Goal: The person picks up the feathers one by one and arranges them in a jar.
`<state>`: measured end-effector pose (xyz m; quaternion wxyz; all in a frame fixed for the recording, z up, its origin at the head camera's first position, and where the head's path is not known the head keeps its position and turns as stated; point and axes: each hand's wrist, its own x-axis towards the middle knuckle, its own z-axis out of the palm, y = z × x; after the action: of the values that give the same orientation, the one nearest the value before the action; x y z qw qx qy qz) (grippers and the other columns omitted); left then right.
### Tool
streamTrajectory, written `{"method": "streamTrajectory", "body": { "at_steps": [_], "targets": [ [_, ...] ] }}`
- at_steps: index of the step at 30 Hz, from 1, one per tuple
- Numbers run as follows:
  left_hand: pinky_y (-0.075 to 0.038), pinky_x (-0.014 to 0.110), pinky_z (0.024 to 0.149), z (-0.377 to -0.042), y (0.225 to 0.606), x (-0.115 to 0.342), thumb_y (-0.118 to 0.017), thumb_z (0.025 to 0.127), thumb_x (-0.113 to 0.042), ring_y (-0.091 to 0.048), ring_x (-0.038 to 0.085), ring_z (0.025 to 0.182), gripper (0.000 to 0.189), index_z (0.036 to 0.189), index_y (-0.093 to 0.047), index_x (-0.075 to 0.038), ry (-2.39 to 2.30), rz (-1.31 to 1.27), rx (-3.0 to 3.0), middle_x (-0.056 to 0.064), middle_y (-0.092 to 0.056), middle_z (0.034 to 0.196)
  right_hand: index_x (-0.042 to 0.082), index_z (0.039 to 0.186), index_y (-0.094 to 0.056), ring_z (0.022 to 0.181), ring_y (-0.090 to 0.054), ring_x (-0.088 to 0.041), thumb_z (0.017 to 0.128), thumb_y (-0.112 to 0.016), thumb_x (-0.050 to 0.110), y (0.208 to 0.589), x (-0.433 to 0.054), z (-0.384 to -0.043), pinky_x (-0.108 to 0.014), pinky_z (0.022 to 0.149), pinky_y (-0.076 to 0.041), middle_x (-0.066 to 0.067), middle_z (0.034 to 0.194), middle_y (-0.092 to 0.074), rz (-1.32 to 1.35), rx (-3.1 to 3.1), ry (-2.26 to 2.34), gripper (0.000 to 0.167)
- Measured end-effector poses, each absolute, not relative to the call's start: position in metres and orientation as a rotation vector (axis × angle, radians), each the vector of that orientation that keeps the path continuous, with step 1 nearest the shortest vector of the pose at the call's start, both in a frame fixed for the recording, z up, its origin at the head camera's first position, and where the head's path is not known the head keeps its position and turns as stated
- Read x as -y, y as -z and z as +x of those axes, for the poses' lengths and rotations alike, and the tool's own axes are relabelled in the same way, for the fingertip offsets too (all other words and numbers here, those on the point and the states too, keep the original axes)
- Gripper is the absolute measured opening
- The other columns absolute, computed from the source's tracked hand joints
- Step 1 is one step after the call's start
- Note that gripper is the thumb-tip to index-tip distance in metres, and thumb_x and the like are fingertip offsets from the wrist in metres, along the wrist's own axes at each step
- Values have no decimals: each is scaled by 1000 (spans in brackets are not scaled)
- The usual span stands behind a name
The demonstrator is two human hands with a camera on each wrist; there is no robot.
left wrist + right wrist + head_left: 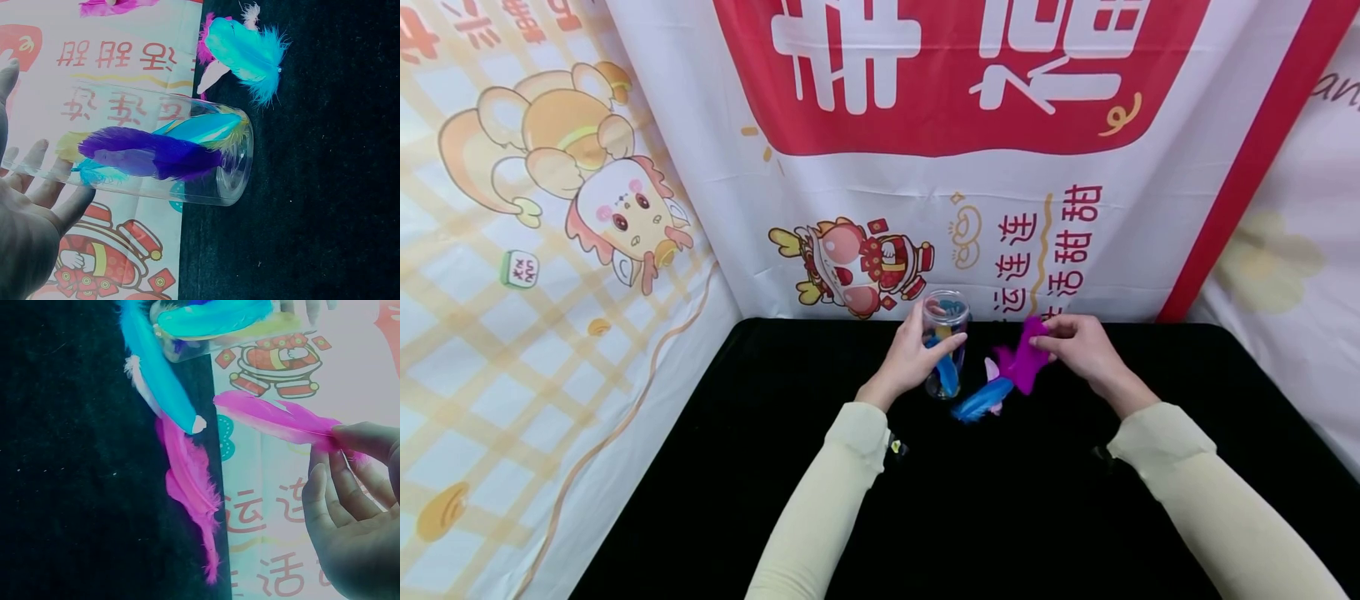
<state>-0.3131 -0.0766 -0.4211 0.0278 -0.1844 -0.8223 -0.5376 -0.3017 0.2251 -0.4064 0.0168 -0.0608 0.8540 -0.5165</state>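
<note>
A clear jar (pixel 947 310) stands upright on the black table with purple, blue and yellow feathers inside. My left hand (pixel 913 350) grips it from the left, thumb across the front and fingers behind. In the left wrist view a purple feather (pixel 150 153) shows through the jar wall. My right hand (pixel 1078 346) pinches a magenta feather (pixel 275 419) between thumb and fingertips, held up right of the jar. Below it on the table lie a blue feather (pixel 159 369), a pink feather (pixel 187 475) and a whitish feather (pixel 214 76), overlapping one another.
The black-covered table (pixel 1000 517) ends just behind the jar. A white and red printed cloth (pixel 865 183) hangs upright at its back edge. Another printed cloth (pixel 550 333) hangs along the left side.
</note>
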Motion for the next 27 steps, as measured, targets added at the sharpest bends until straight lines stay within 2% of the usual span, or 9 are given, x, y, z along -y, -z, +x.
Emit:
{"method": "streamTrajectory", "body": {
  "at_steps": [6,13,17,27],
  "targets": [
    [-45,43,111,-314,422,76,-71,95,-50,-51,24,137,85,159,-26,-17,1663,-565,2546,8,-44,153,-5,114,-67,76,-70,-16,95,-75,20,396,-223,-300,-29,67,-59,4,90,-75,-196,-2628,1687,32],
    [-44,44,112,-315,421,76,-70,93,-55,-50,25,138,88,159,-26,-16,1678,-569,2543,8,-44,153,-5,114,-67,69,-65,-7,95,-76,20,389,-221,-301,-26,63,-56,6,86,-73,-214,-2631,1729,33],
    [-43,43,112,-314,420,76,-70,93,-57,-50,24,138,87,159,-27,-19,1668,-560,2554,7,-44,152,-4,114,-68,69,-65,-8,94,-76,20,388,-221,-302,-25,61,-56,7,85,-73,-219,-2642,1746,32],
    [-43,44,112,-313,421,76,-69,93,-57,-49,24,139,89,160,-25,-18,1663,-549,2562,8,-43,154,-4,117,-69,74,-66,-9,94,-77,20,384,-219,-302,-24,65,-57,11,87,-73,-218,-2647,1777,34]
  ]
}}
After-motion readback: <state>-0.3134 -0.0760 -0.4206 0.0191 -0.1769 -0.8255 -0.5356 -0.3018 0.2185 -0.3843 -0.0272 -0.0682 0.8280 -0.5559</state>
